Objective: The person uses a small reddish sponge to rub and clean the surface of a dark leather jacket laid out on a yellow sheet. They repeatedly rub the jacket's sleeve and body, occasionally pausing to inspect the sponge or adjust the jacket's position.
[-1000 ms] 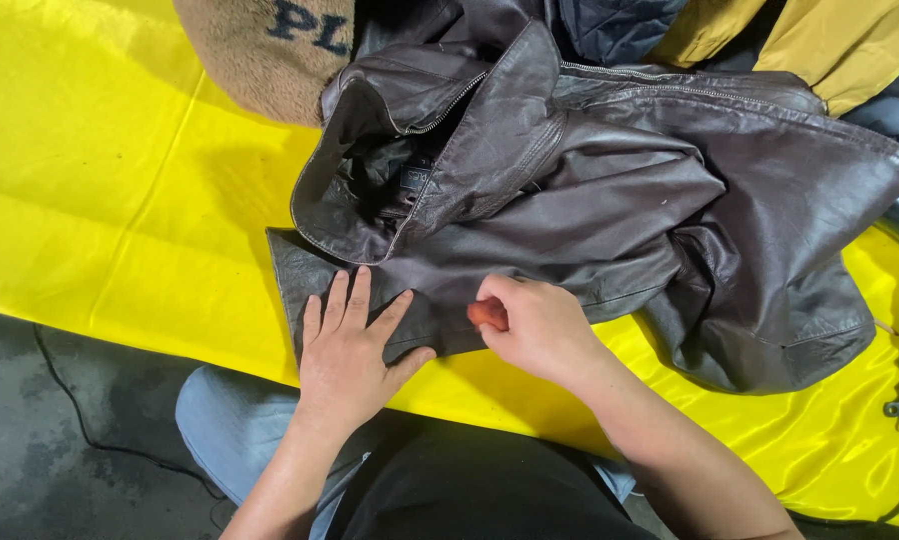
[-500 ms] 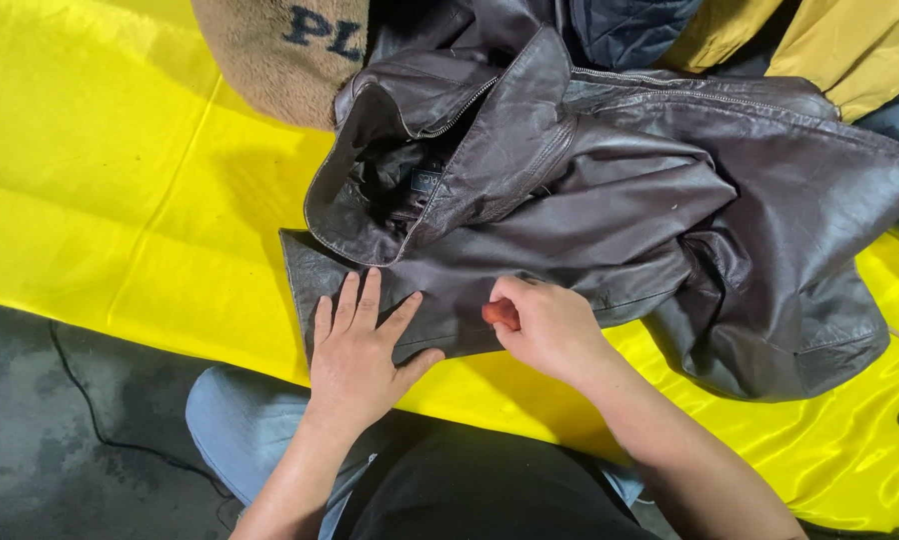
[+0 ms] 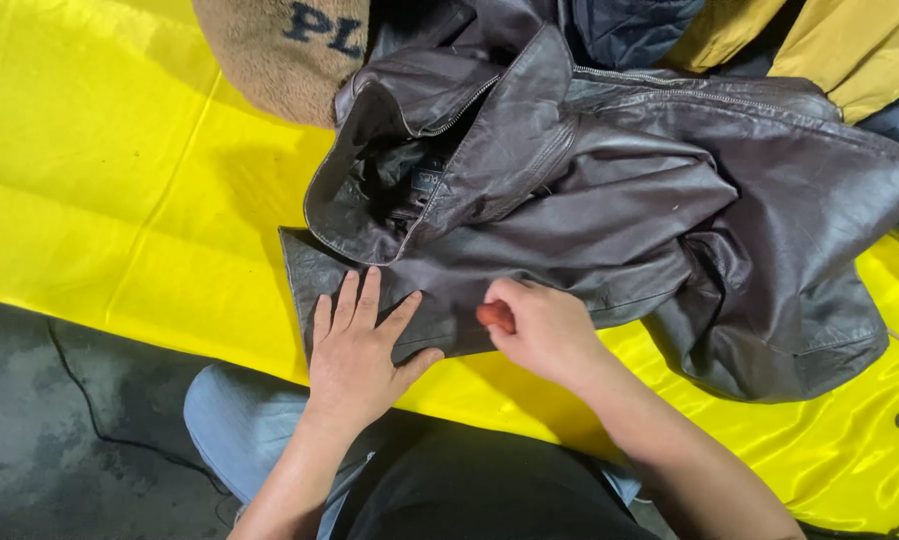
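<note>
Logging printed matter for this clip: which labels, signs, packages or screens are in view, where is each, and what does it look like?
Neck label: small dark rectangular tag with pale marks, sewn inside the collar of the dark brown leather jacket, above the left hand.
Lettering: large dark navy letters on a tan fleecy garment at the top edge, partly cut off.
No packages, signs or screens show.
</note>
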